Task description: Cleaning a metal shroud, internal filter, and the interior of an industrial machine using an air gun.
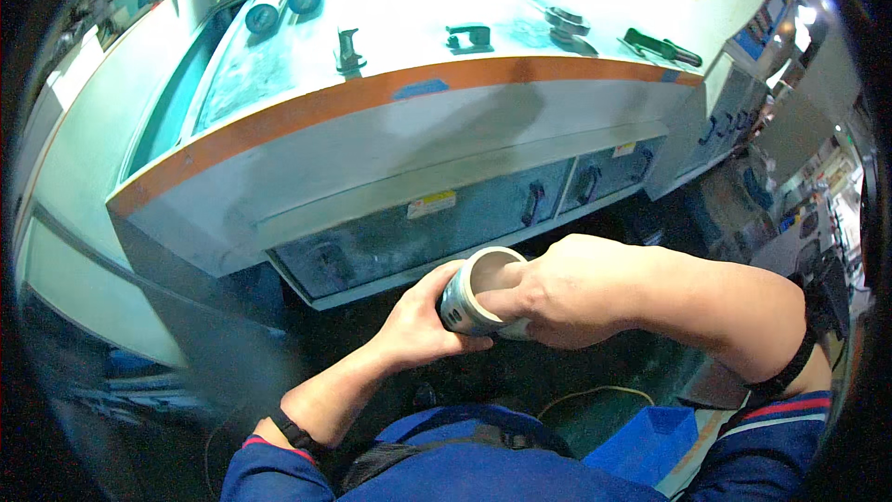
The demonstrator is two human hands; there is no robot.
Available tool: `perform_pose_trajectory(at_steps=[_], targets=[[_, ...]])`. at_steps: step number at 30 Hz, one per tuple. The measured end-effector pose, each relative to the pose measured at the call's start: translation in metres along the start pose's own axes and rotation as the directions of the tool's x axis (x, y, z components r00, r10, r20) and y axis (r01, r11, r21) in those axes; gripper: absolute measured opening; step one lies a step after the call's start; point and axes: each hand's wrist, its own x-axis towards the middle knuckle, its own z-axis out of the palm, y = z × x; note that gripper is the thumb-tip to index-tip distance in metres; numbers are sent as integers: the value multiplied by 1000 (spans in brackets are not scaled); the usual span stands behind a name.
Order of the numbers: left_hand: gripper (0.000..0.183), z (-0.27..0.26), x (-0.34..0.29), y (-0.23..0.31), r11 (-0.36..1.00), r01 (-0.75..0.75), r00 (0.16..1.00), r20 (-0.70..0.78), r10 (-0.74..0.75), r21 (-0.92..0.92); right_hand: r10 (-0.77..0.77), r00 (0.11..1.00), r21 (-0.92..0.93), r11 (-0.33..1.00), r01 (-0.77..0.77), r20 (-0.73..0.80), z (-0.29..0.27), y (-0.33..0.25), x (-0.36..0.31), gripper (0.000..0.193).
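A short grey cylinder (458, 304), open at the top with a pale thick rim, is tilted in front of my body. It looks like a cup or a sleeve; its bottom is hidden. My left hand (420, 323) is wrapped round its left side, thumb and fingers against the wall. Over the right side of the rim, my right hand (571, 296) is bent inward with fingertips down inside the opening. Those fingers look pinched together, and whatever they hold is hidden inside the cylinder.
Ahead stands a white worktable (307, 98) with an orange front edge. On it lie two long cylinders (269, 2), a small upright dark part (349, 51), a dark bracket (469, 35), a round metal piece (567, 26) and a dark green tool (662, 46). A blue bin (650, 446) sits low at right.
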Motion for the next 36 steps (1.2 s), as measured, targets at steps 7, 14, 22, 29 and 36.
perform_pose_trajectory(at_steps=[7,14,22,29,36], targets=[[84,35,50,-16,992,23,949,-315,18,125,-111,981,178,974,139,-159,19,77,15,42],[91,50,102,-8,991,53,876,-482,14,127,-141,765,300,863,406,-628,-44,217,-21,40],[98,40,100,9,919,241,806,-592,-9,313,120,218,86,984,-158,-968,-55,457,24,62],[89,35,108,21,910,259,666,-742,75,324,212,402,452,514,730,-891,-62,334,35,46],[88,35,132,-6,962,237,663,-746,-58,135,27,649,649,23,760,-760,-19,194,70,39]])
